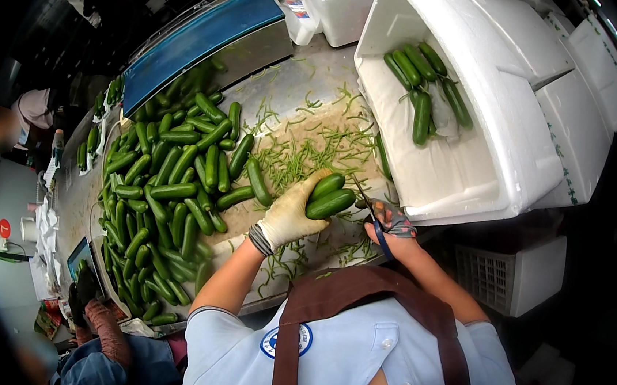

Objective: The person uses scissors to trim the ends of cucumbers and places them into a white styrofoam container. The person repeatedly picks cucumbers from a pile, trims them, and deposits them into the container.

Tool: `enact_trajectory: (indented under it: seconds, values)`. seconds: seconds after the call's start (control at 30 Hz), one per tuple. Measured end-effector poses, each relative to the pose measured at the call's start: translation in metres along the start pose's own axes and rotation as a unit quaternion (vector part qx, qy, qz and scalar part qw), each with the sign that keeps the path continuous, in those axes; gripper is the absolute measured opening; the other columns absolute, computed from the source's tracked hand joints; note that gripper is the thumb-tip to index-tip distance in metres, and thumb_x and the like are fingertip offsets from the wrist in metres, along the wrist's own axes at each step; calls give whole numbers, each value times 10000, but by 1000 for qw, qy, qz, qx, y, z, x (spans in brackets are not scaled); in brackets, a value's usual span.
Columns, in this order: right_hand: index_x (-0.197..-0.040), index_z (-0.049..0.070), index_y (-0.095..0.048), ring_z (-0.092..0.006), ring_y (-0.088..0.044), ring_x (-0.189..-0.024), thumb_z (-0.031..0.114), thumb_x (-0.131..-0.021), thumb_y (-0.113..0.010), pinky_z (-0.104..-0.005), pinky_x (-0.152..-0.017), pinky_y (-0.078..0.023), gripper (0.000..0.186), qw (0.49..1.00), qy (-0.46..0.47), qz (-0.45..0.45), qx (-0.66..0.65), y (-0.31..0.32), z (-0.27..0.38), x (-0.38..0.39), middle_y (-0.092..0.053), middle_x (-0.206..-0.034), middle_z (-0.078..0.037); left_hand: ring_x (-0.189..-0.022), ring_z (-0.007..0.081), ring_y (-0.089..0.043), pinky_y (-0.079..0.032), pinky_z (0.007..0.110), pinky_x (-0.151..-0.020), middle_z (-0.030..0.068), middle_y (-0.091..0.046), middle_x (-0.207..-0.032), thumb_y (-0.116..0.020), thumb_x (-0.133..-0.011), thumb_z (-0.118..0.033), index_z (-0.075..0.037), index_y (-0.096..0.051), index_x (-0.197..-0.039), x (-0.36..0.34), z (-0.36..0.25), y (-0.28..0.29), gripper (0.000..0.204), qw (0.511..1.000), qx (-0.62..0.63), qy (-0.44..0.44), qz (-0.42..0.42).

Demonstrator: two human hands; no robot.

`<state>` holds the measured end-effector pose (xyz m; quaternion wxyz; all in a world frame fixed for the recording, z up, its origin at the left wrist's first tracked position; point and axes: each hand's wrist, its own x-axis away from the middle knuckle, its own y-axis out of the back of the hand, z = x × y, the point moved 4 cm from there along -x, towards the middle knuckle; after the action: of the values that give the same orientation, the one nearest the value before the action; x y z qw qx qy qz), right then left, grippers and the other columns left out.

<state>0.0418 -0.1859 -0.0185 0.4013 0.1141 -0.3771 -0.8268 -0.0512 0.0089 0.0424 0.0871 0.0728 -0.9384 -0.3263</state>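
Trimming, apparently: two cucumbers at your scissors.
Your gloved left hand pinches both above the worktable, near green trimmings; your right hand wraps the blue handles, blades beside the cucumber ends. The next snip likely calls for steady ends, fingers clear. Cucumbers look glossy, dark green, plump.

Worn grey metal table carries a big heap of green cucumbers at left, green stem trimmings scattered mid-table, white foam box at right end.
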Motion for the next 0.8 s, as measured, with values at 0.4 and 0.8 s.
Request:
enact_trajectory:
  seconds: [0.4, 0.8]
  values:
    - [-725, 44, -504, -100, -469, -579, 215, -708, -701, -247, -560, -407, 261, 987, -73, -40, -137, -7, -5, 3, -495, -643, 2, -626, 190, -542, -433, 273, -538, 126, -564, -854, -485, -800, -467, 18, -341, -1292, 15, 5, -20, 706, 625, 762, 141, 91]
    - [-923, -27, -560, -134, -548, -632, 271, -748, -670, -274, -601, -441, 362, 991, -25, -5, -130, -24, 26, -1, -554, -692, -42, -743, 249, -594, -524, 292, -600, 164, -576, -890, -496, -813, -473, 66, -415, -1204, 29, 38, 21, 671, 529, 842, 101, -26]
